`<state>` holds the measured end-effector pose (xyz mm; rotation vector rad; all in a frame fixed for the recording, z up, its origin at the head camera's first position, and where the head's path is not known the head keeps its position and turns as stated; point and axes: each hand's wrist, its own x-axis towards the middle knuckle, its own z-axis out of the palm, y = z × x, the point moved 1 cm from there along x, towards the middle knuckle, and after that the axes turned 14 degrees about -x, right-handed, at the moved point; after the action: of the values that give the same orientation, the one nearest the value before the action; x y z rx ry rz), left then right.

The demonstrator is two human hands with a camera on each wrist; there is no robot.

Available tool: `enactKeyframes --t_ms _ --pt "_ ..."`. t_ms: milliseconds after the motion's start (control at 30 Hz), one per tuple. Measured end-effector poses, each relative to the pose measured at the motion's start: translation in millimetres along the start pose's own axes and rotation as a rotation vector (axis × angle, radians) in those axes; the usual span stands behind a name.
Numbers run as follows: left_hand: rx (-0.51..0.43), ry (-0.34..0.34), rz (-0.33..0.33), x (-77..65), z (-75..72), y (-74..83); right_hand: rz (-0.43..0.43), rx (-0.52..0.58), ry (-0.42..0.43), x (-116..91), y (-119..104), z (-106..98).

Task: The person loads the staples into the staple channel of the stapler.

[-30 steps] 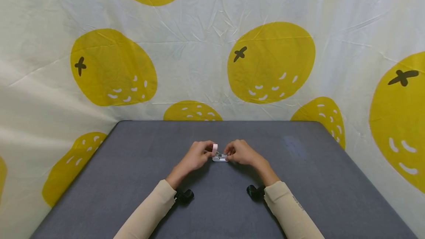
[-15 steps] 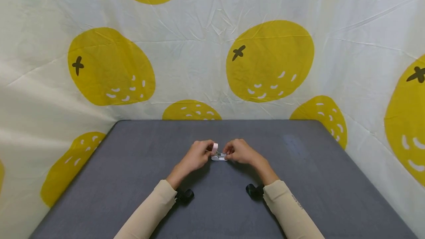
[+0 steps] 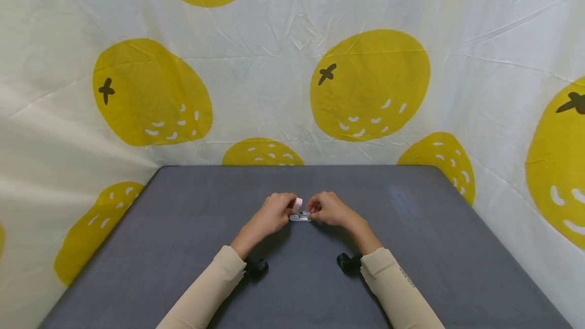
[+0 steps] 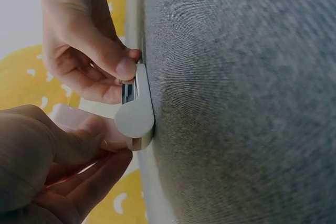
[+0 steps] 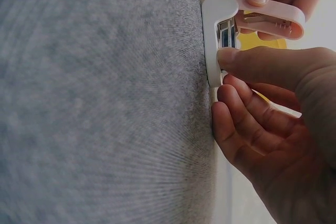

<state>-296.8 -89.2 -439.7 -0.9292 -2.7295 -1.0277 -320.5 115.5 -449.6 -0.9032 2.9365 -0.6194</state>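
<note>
A small stapler (image 3: 300, 217) with a white base (image 4: 134, 119) and a pink top arm (image 5: 295, 10) rests on the table, its top swung up. Inside the raised arm a spring shows, and the metal magazine (image 5: 226, 34) lies exposed along the base. My left hand (image 3: 273, 214) pinches the pink arm between thumb and fingers. From the other side, my right hand (image 3: 332, 209) grips the magazine's front end, thumb on top. The right hand's remaining fingers are loosely bent beside the base. What lies under the right thumb is hidden.
The grey cloth-covered table (image 3: 292, 293) reaches back to a white curtain (image 3: 260, 90) printed with yellow fruit. Black wrist cameras (image 3: 349, 264) sit under both forearms, close over the tabletop.
The pink arm now leans a little more to the right, toward the base, and the left hand has shifted slightly with it. The right hand keeps its hold.
</note>
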Motion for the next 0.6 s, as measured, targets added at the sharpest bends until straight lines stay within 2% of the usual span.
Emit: enactKeyframes --t_ms 367,600 --pt "0.088 -0.057 0.026 3.5 1.4 4.1 -0.007 -0.010 0.010 -1.4 0.5 2.4" --pt "0.105 -0.072 0.043 4.8 0.2 8.0 -0.004 -0.011 0.019 -1.5 1.9 3.5"
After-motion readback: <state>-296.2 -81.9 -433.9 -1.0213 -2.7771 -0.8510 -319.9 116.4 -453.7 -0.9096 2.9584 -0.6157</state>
